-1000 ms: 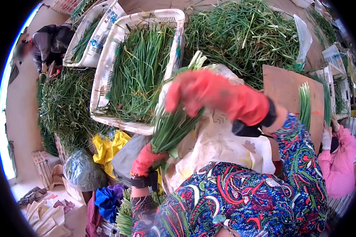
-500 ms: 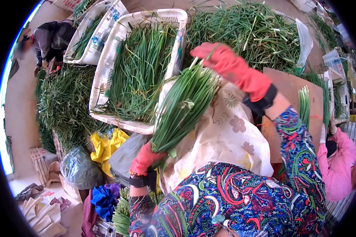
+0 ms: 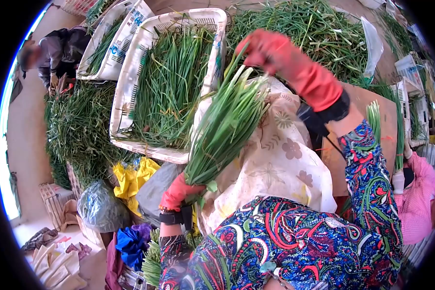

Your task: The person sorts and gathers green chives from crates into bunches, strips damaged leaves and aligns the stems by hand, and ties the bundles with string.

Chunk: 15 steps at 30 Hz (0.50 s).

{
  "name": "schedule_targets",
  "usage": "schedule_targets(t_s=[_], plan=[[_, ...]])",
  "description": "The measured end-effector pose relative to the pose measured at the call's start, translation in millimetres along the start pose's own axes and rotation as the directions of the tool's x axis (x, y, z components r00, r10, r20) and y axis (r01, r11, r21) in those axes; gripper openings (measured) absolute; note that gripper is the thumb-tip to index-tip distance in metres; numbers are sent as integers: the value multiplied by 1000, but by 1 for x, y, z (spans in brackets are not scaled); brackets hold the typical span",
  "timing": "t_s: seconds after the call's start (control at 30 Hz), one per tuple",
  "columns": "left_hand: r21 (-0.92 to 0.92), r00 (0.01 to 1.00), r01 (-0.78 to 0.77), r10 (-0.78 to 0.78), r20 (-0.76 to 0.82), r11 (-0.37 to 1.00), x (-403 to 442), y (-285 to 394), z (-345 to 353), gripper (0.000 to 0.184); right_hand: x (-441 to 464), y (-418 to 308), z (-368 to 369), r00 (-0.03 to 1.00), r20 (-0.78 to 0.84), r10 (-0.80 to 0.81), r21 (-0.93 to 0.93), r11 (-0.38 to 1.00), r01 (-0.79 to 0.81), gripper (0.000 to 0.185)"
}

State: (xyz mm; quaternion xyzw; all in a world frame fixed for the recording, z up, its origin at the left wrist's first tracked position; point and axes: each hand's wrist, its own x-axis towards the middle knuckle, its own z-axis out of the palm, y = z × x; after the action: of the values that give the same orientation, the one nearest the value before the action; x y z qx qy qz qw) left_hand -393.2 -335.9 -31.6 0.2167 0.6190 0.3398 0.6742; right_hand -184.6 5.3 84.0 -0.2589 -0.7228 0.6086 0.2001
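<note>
My left hand (image 3: 180,192), in a red rubber glove, is closed round the leafy lower end of a thick bunch of garlic chives (image 3: 224,128). The bunch slants up to the right over my lap, its pale stem ends at the top. Above those ends is my right hand (image 3: 270,50), also red-gloved and slightly blurred. Its fingers are drawn together, with a green chive leaf (image 3: 235,59) running from them down to the bunch. A floral cloth (image 3: 290,154) covers my lap beneath.
A white plastic crate (image 3: 166,153) of chives stands ahead to the left. Heaps of loose greens (image 3: 299,41) lie beyond and at left. At right is a brown board (image 3: 343,130) with a small bundle (image 3: 373,118). Co-workers sit at far left (image 3: 65,50) and right (image 3: 420,193).
My right hand has risen a little from the stem ends, and a green leaf now stretches below its fingers. My left hand keeps its hold on the bunch.
</note>
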Motion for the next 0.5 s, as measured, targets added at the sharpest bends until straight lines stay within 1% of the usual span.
schedule_targets(t_s=[0.03,0.07,0.1,0.13,0.17,0.2,0.23,0.27,0.3,0.37,0.4,0.47,0.5], plan=[[4,1000,13,-13,1,1000,0,-1,-1,48,3,0,-17,988,-108,-107,189,974,126,17],[7,1000,26,-26,2,1000,0,-1,-1,48,5,3,-39,961,-211,-176,-14,984,177,21],[9,999,39,-39,2,999,0,-2,-1,48,7,5,-61,919,-311,-243,-223,959,178,27],[10,999,36,-36,-8,999,-1,-1,0,48,3,1,-85,965,-249,-84,310,937,162,36],[13,999,30,-30,-20,999,-3,3,3,48,-1,-14,-79,974,-222,44,68,997,-29,37],[17,999,24,-24,-30,1000,-3,6,6,48,-9,-19,-61,979,-180,98,-115,986,-120,31],[1,999,0,0,-34,1000,-4,7,7,47,-17,-24,-43,979,-138,153,-300,935,-188,26],[-14,999,-23,22,-34,1000,-4,7,9,47,-25,-9,-18,988,-47,146,-411,899,-152,21],[-26,998,-45,44,-33,999,-3,7,11,46,-32,31,9,991,43,-125,-435,891,131,23],[19,997,-47,48,-53,999,-6,12,14,46,-46,39,58,991,121,-61,-455,884,110,34],[45,997,-45,48,-64,998,-7,13,14,46,-49,21,81,958,99,268,-470,861,-193,44],[106,997,-27,35,-71,994,-9,14,15,45,-46,54,118,967,34,252,-565,803,-189,41],[137,997,-23,33,-72,990,-9,15,15,45,-45,66,138,960,22,278,-548,806,-221,37]])
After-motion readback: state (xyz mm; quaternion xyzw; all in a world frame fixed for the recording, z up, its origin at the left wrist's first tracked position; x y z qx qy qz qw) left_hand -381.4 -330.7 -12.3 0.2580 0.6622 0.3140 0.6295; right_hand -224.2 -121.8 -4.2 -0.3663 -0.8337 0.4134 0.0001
